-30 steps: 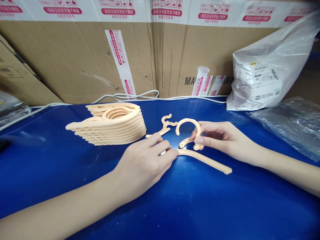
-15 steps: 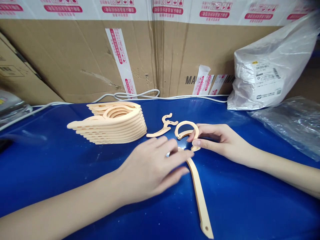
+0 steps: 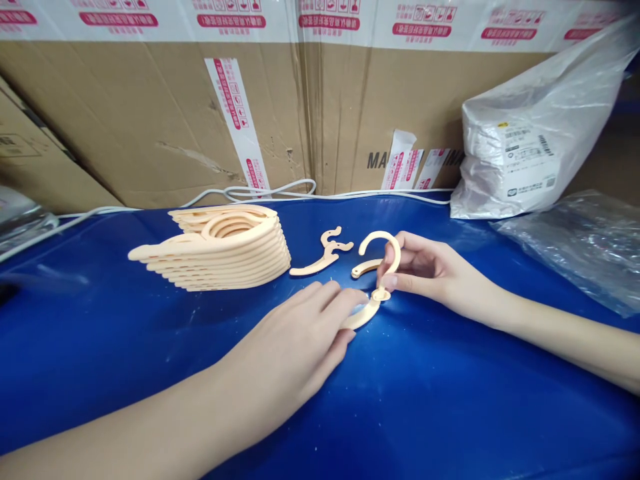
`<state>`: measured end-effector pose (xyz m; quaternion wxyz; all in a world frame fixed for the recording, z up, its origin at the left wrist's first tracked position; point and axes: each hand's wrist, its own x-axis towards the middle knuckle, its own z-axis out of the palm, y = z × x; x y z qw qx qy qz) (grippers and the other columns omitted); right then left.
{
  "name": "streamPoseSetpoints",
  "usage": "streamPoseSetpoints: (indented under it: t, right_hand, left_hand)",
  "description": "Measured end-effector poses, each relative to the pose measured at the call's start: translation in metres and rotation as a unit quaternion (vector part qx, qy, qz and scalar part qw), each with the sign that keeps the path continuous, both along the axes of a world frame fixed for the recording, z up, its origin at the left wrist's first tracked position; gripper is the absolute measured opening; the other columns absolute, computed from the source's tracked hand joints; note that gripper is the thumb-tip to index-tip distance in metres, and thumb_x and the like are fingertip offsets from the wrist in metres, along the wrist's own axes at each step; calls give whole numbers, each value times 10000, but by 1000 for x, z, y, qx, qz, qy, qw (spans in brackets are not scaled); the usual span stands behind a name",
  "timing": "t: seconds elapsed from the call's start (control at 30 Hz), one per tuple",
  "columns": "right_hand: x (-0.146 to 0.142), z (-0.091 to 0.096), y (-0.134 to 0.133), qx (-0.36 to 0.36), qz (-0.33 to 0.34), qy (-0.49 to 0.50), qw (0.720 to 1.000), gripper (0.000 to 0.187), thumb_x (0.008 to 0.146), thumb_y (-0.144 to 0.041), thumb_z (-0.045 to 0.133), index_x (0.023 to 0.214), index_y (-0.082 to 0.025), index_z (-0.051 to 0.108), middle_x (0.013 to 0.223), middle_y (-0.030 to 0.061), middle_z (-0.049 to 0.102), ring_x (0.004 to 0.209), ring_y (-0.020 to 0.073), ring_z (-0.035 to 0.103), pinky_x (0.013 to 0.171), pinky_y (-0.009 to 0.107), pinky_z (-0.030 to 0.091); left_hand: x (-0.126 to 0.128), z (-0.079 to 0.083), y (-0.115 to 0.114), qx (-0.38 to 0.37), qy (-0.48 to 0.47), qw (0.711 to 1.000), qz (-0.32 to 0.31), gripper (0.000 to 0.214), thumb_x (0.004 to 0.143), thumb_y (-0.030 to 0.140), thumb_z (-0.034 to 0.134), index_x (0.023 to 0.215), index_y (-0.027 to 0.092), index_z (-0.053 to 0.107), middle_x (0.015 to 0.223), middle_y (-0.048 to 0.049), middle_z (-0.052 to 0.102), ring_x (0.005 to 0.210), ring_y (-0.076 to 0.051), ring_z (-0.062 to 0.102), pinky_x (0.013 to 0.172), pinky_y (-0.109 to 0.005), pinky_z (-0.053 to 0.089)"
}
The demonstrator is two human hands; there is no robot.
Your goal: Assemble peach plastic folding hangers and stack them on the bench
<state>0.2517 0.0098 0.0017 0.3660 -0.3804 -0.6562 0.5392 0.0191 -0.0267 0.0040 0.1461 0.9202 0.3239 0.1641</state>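
Observation:
My right hand [image 3: 430, 270] pinches the stem of a peach plastic hook piece [image 3: 383, 245] standing on the blue table [image 3: 450, 400]. My left hand [image 3: 300, 340] lies over a peach hanger arm [image 3: 364, 313], fingers curled on it; most of the arm is hidden under the hand. The arm's end meets the hook's base at a round joint. A loose small peach arm piece [image 3: 323, 257] lies just behind my hands. To the left sits a stack of folded peach hangers [image 3: 220, 250].
Large cardboard boxes [image 3: 250, 113] with pink-printed tape wall off the back. White cables [image 3: 280, 193] run along the table's rear edge. A white plastic bag with a label [image 3: 520, 160] and a clear plastic bag [image 3: 575, 247] sit at the right.
The long hanger arm swung from pointing right, then toward me, and is now folded under my left hand. My right hand stayed on the hook piece.

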Motion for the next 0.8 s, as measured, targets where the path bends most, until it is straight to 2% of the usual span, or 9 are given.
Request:
streamPoseSetpoints:
  t: [0.07, 0.17, 0.37, 0.57, 0.8]
  right_hand:
    - [1, -1, 3, -29, 2, 25, 999, 294, 758, -281, 770, 839, -190, 503, 815, -12, 665, 744, 120, 643, 742, 293, 536]
    - [4, -3, 6, -70, -17, 63, 995, 303, 765, -263, 768, 898, -197, 504, 813, -24, 671, 730, 108, 650, 737, 281, 549]
    - [7, -3, 10, -114, -45, 105, 987, 519, 771, -226, 758, 1226, -231, 508, 843, -31, 658, 753, 119, 667, 742, 290, 576]
    - [8, -4, 10, -117, -25, 111, 987, 555, 765, -222, 764, 1260, -247, 516, 869, -28, 654, 754, 112, 669, 744, 281, 575]
    - [10, -5, 11, -120, -8, 86, 989, 577, 776, -232, 757, 1296, -252, 506, 863, -20, 683, 784, 121, 671, 735, 272, 561]
  left_hand:
    - [0, -4, 1, 21, -2, 1000, 20, 277, 977, 140, 390, 1232, 188, 486, 1063, -58, 590, 926, -214, 579, 784, -374, 503]
    - [1, -10, 4, 34, -13, 998, 41, 274, 1009, 179, 308, 1202, 191, 503, 1092, -71, 555, 884, -200, 594, 728, -354, 513]
    - [0, -16, 6, 35, -65, 996, 41, 249, 1014, 168, 271, 1114, 175, 498, 1104, -80, 540, 918, -185, 584, 781, -342, 502]
    - [-2, -17, 4, 55, -57, 996, 33, 220, 1002, 135, 329, 1162, 203, 464, 965, -31, 618, 846, -179, 585, 730, -326, 467]
    - [-3, -17, 6, 54, -54, 997, 18, 282, 989, 83, 352, 1211, 215, 465, 1008, -25, 649, 865, -170, 597, 770, -315, 456]
